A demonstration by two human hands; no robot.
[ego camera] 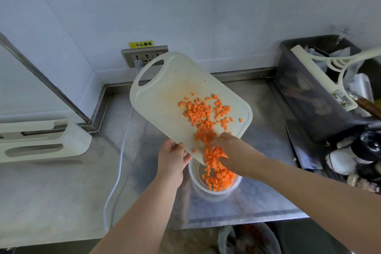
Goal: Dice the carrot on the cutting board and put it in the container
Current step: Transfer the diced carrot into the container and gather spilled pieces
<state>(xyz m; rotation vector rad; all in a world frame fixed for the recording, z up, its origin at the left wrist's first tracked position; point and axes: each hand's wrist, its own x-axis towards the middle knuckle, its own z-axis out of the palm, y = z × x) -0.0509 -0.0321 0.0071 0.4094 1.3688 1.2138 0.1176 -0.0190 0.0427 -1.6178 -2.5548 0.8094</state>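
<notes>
The board is tilted above the container, its low edge over the rim. The left hand grips the board's corner at 7 o'clock, thumb on top. The right hand, fingers loosely extended and grasping nothing, touches the carrot at that edge. Small orange dice lie strewn at its 12 o'clock and heaped in the container at its 6 o'clock.
</notes>
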